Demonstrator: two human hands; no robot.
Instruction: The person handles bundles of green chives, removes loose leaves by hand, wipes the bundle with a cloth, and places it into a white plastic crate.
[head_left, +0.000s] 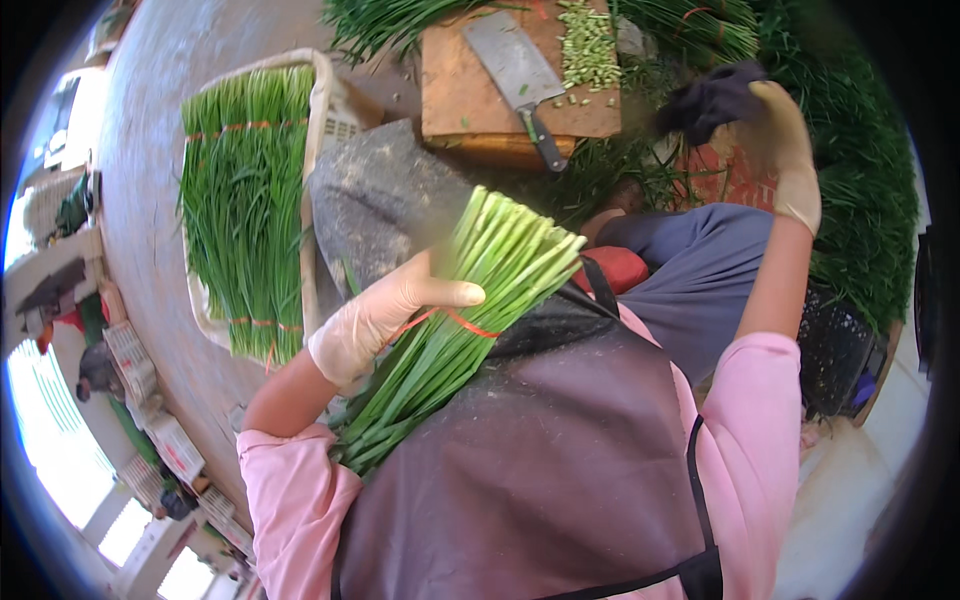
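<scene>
My left hand (397, 307), in a thin pale glove, is closed around a bundle of green leafy stalks (465, 330), probably garlic chives. An orange band (472, 325) circles the bundle, whose pale cut ends point up and right. The leafy ends lie against my dark apron (555, 450). Off to the right, my gloved right hand (780, 142) grips a dark cloth (709, 101), blurred at its edges. Ahead of me a cleaver (514, 60) lies on a wooden chopping board (457, 82), its black handle over the front edge. Short cut stalk ends (589, 49) are heaped beside the blade.
A pale plastic crate (322, 97) at left holds banded bundles of the same greens (247, 172). Loose greens (855, 157) are piled high on the right, above a black crate (832, 345). Grey cloth (382, 195) lies beside the pale crate. People and stacked crates (161, 427) appear far left.
</scene>
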